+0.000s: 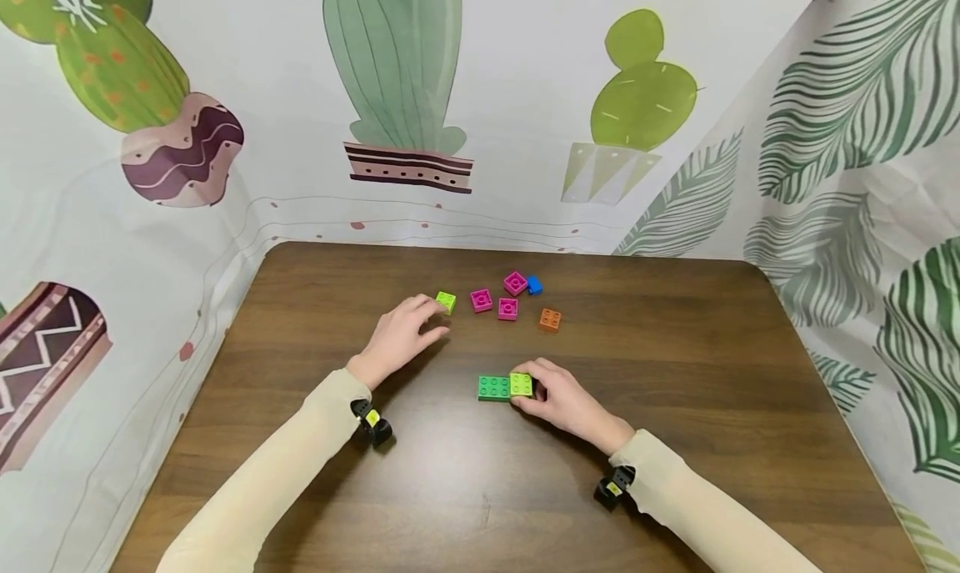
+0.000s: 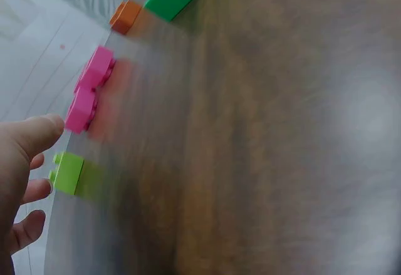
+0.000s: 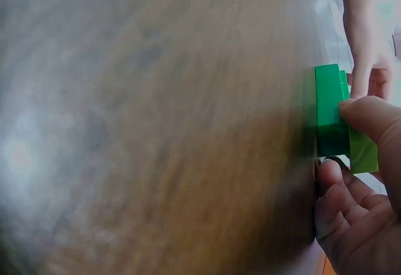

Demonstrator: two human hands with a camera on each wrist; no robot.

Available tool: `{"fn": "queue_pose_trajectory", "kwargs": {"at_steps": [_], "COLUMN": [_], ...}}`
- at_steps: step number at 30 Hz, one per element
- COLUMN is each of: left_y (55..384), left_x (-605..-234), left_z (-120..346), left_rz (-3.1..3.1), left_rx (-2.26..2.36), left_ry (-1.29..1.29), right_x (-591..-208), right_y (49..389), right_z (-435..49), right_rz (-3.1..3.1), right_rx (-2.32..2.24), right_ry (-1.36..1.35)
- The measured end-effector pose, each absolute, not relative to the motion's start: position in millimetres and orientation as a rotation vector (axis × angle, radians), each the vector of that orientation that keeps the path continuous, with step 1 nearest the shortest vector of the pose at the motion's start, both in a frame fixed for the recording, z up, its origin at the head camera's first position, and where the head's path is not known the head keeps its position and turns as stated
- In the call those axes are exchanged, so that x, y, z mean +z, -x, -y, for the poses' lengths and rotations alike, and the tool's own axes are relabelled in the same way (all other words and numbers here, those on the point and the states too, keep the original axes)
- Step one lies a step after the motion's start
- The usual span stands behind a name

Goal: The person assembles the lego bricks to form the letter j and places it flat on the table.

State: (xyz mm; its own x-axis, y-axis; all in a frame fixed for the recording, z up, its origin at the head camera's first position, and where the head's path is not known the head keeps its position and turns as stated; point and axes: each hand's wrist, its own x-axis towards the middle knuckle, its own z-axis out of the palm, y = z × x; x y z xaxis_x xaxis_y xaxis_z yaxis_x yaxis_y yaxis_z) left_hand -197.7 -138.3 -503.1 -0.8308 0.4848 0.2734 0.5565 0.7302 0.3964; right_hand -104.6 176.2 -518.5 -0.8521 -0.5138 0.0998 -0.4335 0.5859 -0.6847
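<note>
My right hand (image 1: 566,402) pinches a lime green square brick (image 1: 521,384) between thumb and fingers. That brick sits on the right end of a longer green brick (image 1: 493,388), overhanging its end in the right wrist view. The green brick lies on the table, studs up. My left hand (image 1: 402,336) reaches toward a second lime brick (image 1: 446,302) at the back, its fingertips right at that brick's near side. In the left wrist view the thumb (image 2: 41,134) stands apart from the loosely bent fingers, with this lime brick (image 2: 67,173) just beyond them.
Several magenta bricks (image 1: 507,309) lie at the back middle of the wooden table (image 1: 660,339), their hollow sides up. A small blue brick (image 1: 534,285) touches the rearmost one. An orange brick (image 1: 550,319) stands to their right. Patterned cloth (image 1: 525,98) hangs behind the table.
</note>
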Motion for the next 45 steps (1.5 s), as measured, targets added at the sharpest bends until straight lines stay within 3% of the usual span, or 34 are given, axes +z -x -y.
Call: {"fn": "queue_pose_trajectory", "kwargs": {"at_steps": [8, 22, 45], "left_y": [216, 226, 189], "left_x": [-507, -512, -517], "left_z": [145, 131, 130], "left_rz": [2.866, 2.931, 2.966], "left_rx": [-0.785, -0.726, -0.806], "left_ry": [0.696, 0.717, 0.679], "right_x": [-516, -519, -519], "right_y": [104, 104, 105], "right_z": [-175, -177, -178], "right_rz": [-2.687, -2.687, -2.694], "right_rx": [-1.126, -1.128, -1.126], "right_ry": [0.803, 0.813, 0.817]}}
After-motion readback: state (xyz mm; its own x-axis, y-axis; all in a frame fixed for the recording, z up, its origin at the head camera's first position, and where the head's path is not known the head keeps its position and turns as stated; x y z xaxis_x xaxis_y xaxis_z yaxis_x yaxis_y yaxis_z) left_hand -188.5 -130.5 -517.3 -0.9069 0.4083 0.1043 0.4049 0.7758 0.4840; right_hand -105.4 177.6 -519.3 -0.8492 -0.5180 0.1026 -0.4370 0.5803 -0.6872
